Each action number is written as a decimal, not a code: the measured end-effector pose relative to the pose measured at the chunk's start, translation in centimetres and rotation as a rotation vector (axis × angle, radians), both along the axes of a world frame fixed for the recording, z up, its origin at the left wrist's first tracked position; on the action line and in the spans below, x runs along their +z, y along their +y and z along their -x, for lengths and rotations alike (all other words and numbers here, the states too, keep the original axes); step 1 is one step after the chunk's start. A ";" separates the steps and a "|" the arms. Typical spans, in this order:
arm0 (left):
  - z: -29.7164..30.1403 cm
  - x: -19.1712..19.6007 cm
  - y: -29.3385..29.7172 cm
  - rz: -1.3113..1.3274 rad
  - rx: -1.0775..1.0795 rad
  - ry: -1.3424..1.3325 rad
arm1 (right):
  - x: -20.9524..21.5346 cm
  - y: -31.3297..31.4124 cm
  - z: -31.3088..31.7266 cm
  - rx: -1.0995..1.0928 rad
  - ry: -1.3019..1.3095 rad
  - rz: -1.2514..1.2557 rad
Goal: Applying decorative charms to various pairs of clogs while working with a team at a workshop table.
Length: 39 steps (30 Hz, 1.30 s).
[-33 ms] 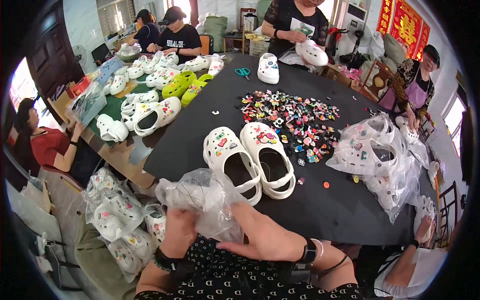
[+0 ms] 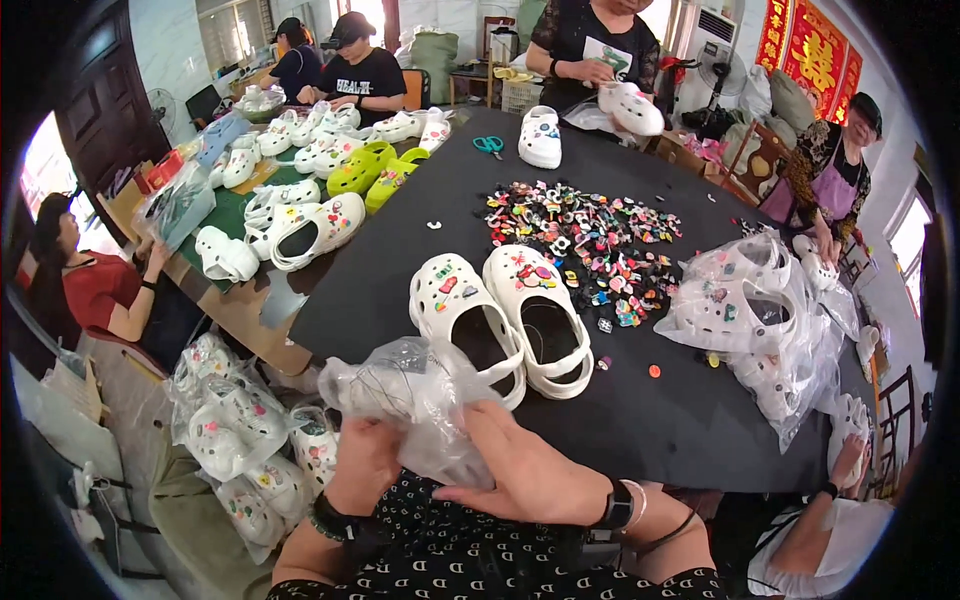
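Observation:
A crumpled clear plastic bag [image 2: 400, 385] is bunched between my hands at the table's near edge; thin dark lines show through it, and its contents, if any, I cannot make out. My left hand [image 2: 365, 465] is closed on its lower left side. On the right side, my right hand [image 2: 540, 470] grips the plastic with its thumb low. Just beyond the bag stand two white clogs, a left clog [image 2: 437, 300] and a right clog [image 2: 510, 268], side by side with colourful charms on their toes. The bag overlaps the left clog's heel.
A pile of small charms [image 2: 610, 265] covers the table's middle. Bagged white clogs [image 2: 725, 310] lie at right. Teal scissors [image 2: 488, 146] and a single clog [image 2: 540, 140] are farther back. More bagged clogs [image 2: 225, 440] sit low at left. Several people work around the tables.
The view has shifted very slightly. Both hands keep their hold on the plastic bag, with no clear movement otherwise.

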<state>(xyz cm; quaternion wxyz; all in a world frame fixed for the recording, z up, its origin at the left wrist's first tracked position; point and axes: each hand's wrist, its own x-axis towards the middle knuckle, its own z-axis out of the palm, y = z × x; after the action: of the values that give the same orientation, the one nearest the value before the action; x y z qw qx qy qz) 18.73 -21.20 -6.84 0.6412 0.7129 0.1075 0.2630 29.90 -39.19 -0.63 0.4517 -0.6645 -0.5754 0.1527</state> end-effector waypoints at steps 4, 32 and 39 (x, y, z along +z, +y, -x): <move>-0.9 -0.2 -1.4 0.941 -0.240 -0.050 | -1.0 0.7 -2.5 -0.023 -0.254 -0.088; -7.2 -1.6 -0.1 -0.925 0.145 -0.081 | -1.4 7.7 -11.2 -0.137 -0.890 0.259; -7.5 -1.4 -0.3 -1.092 0.146 0.085 | -2.5 10.0 -11.2 -0.368 -1.117 0.219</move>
<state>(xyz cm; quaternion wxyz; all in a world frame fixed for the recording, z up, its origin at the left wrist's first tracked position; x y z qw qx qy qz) 26.25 -21.54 -8.20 0.1535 0.9424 0.0304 0.2955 41.06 -29.18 -3.13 0.0285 -0.7758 -0.5820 -0.2422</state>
